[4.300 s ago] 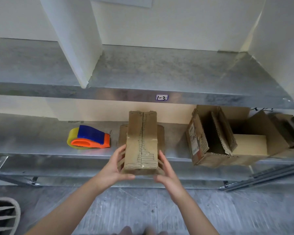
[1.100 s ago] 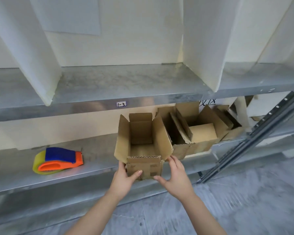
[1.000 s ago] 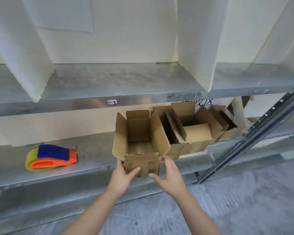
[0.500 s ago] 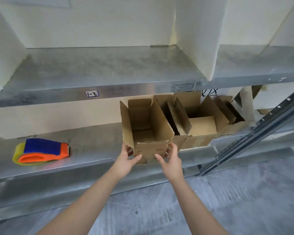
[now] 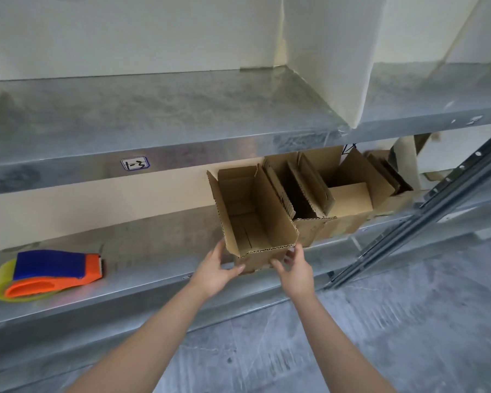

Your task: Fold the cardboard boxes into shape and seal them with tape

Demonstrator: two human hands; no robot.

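Brown corrugated board, matte, with wavy fluting bared along every cut edge. Squared up into a rectangular cardboard box [image 5: 255, 217], open at the top, with all four top flaps standing up and the bottom flaps meeting in a seam along the inside floor. Set at the front edge of the lower shelf [image 5: 153, 251], a sheet of dull, mottled galvanised steel.

Held at the near end by both hands. Left hand [image 5: 214, 272] wrapped round the left near corner, thumb flat across the front wall, fingers up the side. Right hand [image 5: 296, 269] pinching the right near corner, thumb in front, fingers curled against the side wall.

Just beside the box on its right, more open boxes [image 5: 323, 199] of the same board, flaps splayed, packed in a row. Well apart to the left on the same shelf, a tape dispenser [image 5: 51, 269] in glossy blue and orange plastic, with a yellowish roll at its left end.

Above, an upper shelf [image 5: 153, 109] of the same steel, with a handwritten label [image 5: 135, 164] reading "1-3" on its front lip and a white divider panel [image 5: 323, 52] standing on it. At the right, a slotted steel rail [image 5: 437, 211] slanting across in front of the shelves. Below, a grey streaked floor [image 5: 267, 350].
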